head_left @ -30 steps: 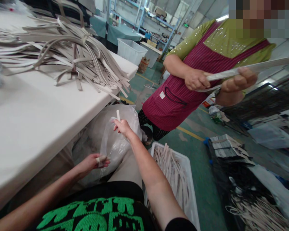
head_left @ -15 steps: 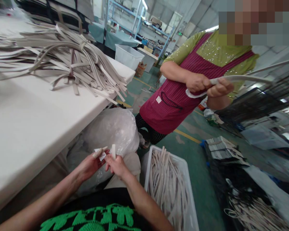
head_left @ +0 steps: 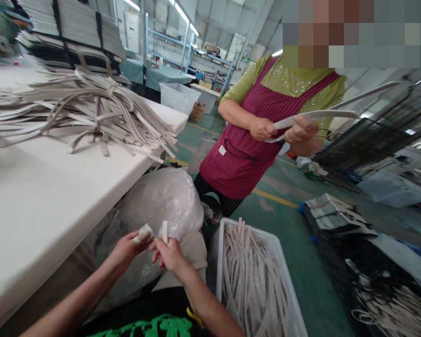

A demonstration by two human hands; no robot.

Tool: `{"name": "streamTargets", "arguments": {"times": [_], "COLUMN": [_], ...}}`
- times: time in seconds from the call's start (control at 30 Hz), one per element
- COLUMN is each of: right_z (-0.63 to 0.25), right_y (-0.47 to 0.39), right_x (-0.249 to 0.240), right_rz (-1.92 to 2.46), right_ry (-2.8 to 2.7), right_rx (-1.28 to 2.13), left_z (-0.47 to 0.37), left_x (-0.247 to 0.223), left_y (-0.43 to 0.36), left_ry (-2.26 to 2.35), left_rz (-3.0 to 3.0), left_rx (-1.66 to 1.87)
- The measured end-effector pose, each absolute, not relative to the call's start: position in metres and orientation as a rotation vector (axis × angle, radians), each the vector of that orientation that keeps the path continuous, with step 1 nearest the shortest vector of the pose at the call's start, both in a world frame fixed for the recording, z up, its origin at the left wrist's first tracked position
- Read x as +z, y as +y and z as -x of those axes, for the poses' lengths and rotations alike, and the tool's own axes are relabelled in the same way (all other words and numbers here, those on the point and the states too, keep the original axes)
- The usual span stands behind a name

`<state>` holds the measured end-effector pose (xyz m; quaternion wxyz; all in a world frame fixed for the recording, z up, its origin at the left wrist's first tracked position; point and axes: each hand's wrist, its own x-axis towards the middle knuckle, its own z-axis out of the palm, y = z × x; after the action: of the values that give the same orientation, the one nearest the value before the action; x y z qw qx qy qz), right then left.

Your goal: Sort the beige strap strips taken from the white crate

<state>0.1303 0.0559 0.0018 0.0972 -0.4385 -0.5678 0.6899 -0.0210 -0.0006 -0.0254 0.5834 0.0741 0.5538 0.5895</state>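
Note:
My left hand [head_left: 128, 250] is closed on a small white piece [head_left: 144, 234], with light wrapping around something pale. Close beside it, my right hand [head_left: 169, 255] grips a short beige strip [head_left: 164, 231] that sticks up from the fingers. Both hands are over a clear plastic bag [head_left: 161, 196] next to the table. At the lower right stands a white bin [head_left: 284, 252] holding many long beige strips [head_left: 249, 276]. A large bundle of similar strips [head_left: 101, 103] lies on the white table [head_left: 56, 187].
A person in a maroon apron [head_left: 242, 145] stands across from me, holding a long pale strip [head_left: 323, 114] in both hands. Strapped stacks [head_left: 80, 23] sit at the table's back. Tied bundles [head_left: 330, 213] lie on the right. Another bin [head_left: 178, 98] stands behind the table.
My left hand has moved slightly away from my right, and the white piece is more visible. The view has shifted. The person's hands and strip have changed angle a little.

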Motion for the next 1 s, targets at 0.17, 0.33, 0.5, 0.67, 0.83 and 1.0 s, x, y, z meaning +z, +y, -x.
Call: {"name": "streamTargets", "arguments": {"times": [0.17, 0.33, 0.5, 0.67, 0.83, 1.0], "right_z": [-0.141, -0.138, -0.134, -0.132, -0.134, -0.138], "right_y": [0.04, 0.036, 0.041, 0.045, 0.045, 0.049], "right_x": [-0.003, -0.003, -0.005, -0.007, -0.016, -0.016], "right_rz": [1.212, 1.242, 1.289, 1.308, 1.264, 1.327], "right_ry": [-1.733, -1.764, -1.773, -1.754, -1.844, -1.812], "right_rx": [2.3, 2.316, 2.316, 2.337, 2.369, 2.316], "left_z": [0.017, 0.007, 0.004, 0.004, 0.004, 0.007], "left_x": [-0.005, 0.002, -0.004, -0.006, -0.003, -0.003], "left_y": [0.01, 0.009, 0.005, 0.0, -0.002, -0.001], "left_ry": [1.259, 1.19, 1.15, 1.087, 1.135, 1.168], "left_rz": [0.153, 0.139, 0.037, -0.044, 0.06, 0.116], "left_rx": [1.478, 1.467, 1.464, 1.418, 1.4, 1.399]}}
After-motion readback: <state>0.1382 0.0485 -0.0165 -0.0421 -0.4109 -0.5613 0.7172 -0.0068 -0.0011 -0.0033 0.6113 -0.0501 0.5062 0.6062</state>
